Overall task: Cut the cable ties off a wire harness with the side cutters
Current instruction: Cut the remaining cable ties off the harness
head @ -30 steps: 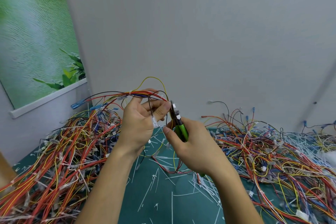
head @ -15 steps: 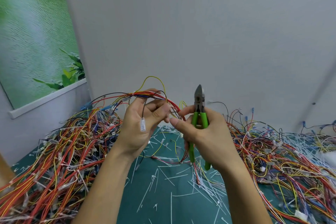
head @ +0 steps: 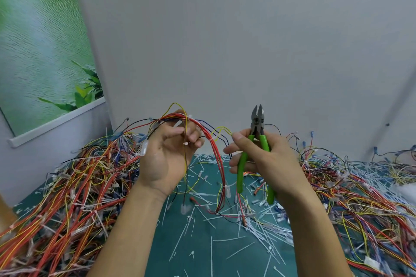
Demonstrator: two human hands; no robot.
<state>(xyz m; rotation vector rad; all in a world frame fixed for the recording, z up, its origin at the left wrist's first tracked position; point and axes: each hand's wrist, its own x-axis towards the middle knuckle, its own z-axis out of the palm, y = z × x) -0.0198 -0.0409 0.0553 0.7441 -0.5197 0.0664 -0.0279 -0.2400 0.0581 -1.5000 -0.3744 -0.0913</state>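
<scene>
Red, yellow and black wires of the harness [head: 218, 157] arch over the left hand [head: 165, 157], whose fingers curl round the bundle, holding it up above the desk [head: 202, 245]. A white cable tie [head: 210, 139] binds the strands just right of those fingers. The right hand [head: 267, 162] grips the green-handled side cutters [head: 257, 123] upright beside the harness, jaws pointing up. Cut ties [head: 227, 238] litter the desk between wire heaps [head: 67, 186].

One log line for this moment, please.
status: no cut under way | left hand: holds wire harness raised | right hand: grips side cutters, tips up, clear of harness | mat: cut ties scattered
</scene>
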